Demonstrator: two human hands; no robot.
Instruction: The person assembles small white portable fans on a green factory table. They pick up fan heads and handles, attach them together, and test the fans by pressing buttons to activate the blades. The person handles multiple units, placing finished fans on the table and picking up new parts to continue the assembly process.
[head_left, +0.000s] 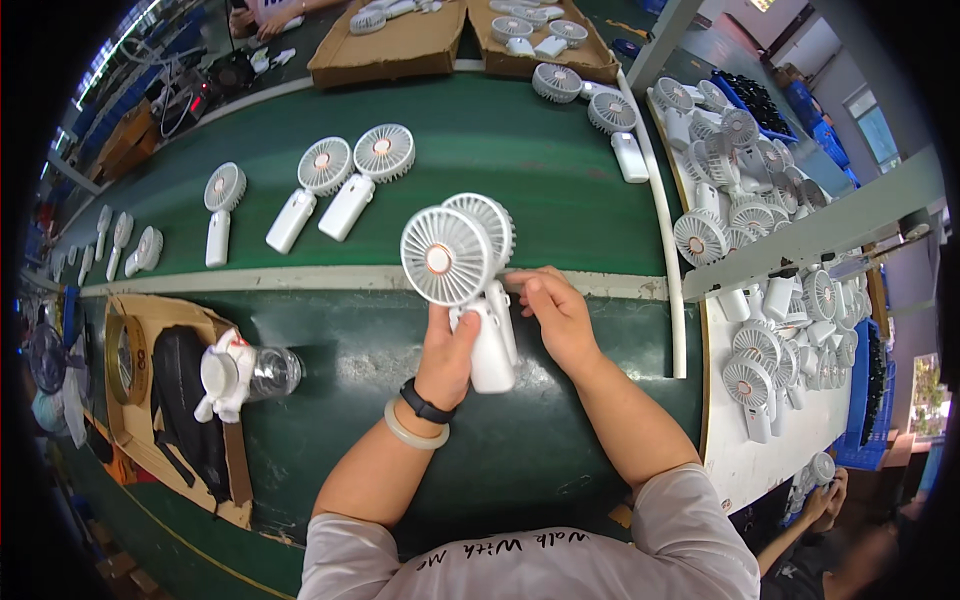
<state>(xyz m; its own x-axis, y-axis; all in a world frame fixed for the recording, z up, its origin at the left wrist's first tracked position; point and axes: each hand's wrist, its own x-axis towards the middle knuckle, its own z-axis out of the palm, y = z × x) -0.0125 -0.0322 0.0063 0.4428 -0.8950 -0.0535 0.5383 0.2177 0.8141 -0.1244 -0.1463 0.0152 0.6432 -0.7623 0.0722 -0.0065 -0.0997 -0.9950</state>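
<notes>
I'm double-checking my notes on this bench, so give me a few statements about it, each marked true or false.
1. The left hand holds two white fans. True.
2. The right hand grips the clear bottle. False: the bottle is off to the left, in neither hand.
3. The black wristband is on the right wrist. False: it is on the left one.
4. Two cardboard trays on the far side hold more fans. True.
</notes>
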